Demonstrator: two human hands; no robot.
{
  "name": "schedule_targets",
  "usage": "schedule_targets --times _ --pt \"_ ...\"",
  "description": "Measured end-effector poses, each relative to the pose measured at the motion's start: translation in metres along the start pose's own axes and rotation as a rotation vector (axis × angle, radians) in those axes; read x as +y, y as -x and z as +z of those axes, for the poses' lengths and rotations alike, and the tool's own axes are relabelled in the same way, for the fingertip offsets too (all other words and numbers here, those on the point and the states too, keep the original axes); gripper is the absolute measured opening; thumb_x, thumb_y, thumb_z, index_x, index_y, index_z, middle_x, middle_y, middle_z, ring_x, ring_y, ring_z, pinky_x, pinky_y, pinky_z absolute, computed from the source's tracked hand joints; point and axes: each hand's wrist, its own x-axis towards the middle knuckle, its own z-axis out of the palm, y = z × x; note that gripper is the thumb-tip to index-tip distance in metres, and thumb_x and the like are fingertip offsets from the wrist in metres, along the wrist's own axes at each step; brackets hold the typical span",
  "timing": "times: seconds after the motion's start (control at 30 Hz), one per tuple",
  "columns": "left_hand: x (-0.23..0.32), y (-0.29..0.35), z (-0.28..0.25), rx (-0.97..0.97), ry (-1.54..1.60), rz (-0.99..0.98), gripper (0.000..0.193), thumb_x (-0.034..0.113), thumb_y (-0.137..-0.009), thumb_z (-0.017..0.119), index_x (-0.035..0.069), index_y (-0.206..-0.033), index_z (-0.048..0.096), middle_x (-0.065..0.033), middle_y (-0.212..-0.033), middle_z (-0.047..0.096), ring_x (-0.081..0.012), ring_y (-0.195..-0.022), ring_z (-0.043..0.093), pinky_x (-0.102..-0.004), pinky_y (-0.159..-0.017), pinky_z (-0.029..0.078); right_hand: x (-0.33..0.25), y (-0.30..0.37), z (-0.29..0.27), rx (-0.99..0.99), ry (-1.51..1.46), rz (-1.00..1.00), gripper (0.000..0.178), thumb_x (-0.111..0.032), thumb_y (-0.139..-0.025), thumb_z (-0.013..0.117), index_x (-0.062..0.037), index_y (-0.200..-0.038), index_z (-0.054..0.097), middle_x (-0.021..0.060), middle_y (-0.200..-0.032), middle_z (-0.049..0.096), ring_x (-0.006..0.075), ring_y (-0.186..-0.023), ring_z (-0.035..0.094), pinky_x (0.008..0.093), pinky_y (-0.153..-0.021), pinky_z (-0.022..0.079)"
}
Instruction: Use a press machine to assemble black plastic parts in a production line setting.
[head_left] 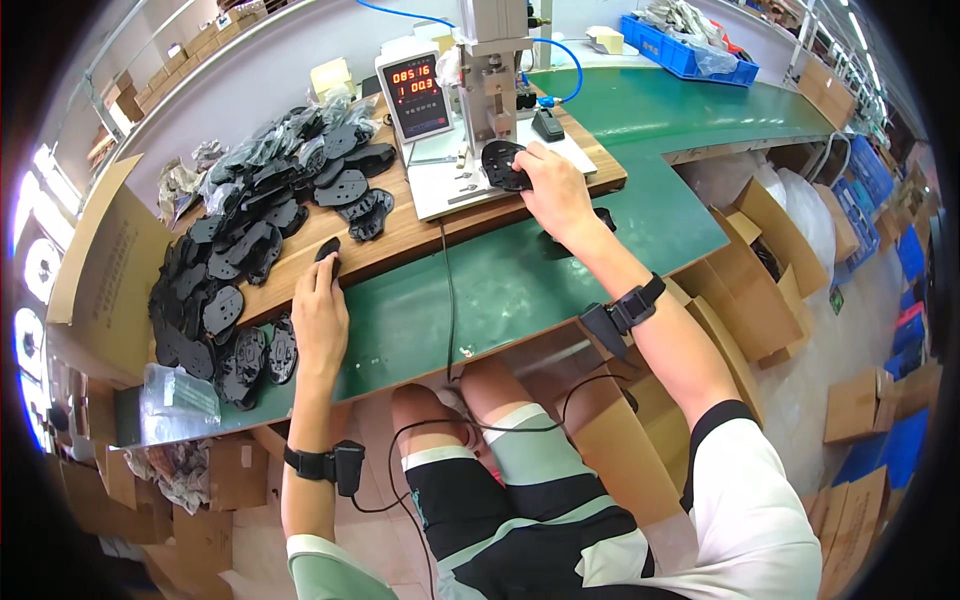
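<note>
Step at the press: the right hand (pixel 562 195) has a round, flat black plastic part (pixel 502 168) at the tall silver metal press (pixel 490 95). It looks like the part is being put in or taken out; I cannot tell which.
Next move: it seems to call for a steady hand, to keep the part straight and not bump the metal.
Right fingers: nearly closed, pinching the right edge of the round part.
Left fingers: the left hand (pixel 320 315) is at the front edge of the brown wooden board (pixel 395 222), touching a small, dark oval part (pixel 329 247). These fingers are close together, but I cannot tell if they grip it.
Round part's place: in front of the press, above or on the white flat base (pixel 430 192); I cannot tell which.
Heap: lots of black plastic parts (pixel 262 250) lie to the left, on the board and the green counter (pixel 400 310).
</note>
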Motion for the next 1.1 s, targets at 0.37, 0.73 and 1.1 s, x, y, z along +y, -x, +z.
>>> schedule_targets --times 0.37,0.73,1.1 --pt "0.159 -0.069 0.055 -0.021 0.045 0.506 0.062 -0.008 -0.09 0.058 0.006 -0.151 0.057 -0.0251 -0.15 0.061 -0.0416 -0.141 0.057 -0.0513 -0.124 0.042 -0.039 0.091 -0.099 0.297 -0.372 0.21 0.019 -0.001 -0.092 0.076 -0.0031 -0.108 0.066 0.0126 -0.102 0.067 0.0326 -0.09 0.065 0.0408 -0.076 0.053" --pt "0.201 -0.114 0.118 -0.166 -0.066 0.402 0.057 -0.005 -0.091 0.058 0.004 -0.147 0.055 -0.0347 -0.146 0.058 -0.0467 -0.141 0.055 -0.051 -0.12 0.044 -0.019 0.418 -0.13 0.262 0.061 0.745 0.022 0.001 -0.094 0.068 -0.0013 -0.115 0.062 0.0174 -0.115 0.062 0.0345 -0.103 0.064 0.0436 -0.092 0.052" --pt "0.194 -0.119 0.115 -0.127 0.007 0.5 0.057 -0.008 -0.09 0.059 0.001 -0.146 0.053 -0.0281 -0.141 0.062 -0.0437 -0.134 0.061 -0.0488 -0.114 0.049 0.11 0.64 -0.029 -0.319 -0.403 1.624 0.031 -0.015 -0.096 0.076 0.0039 -0.12 0.07 0.0179 -0.108 0.076 0.0276 -0.098 0.072 0.0387 -0.085 0.056"
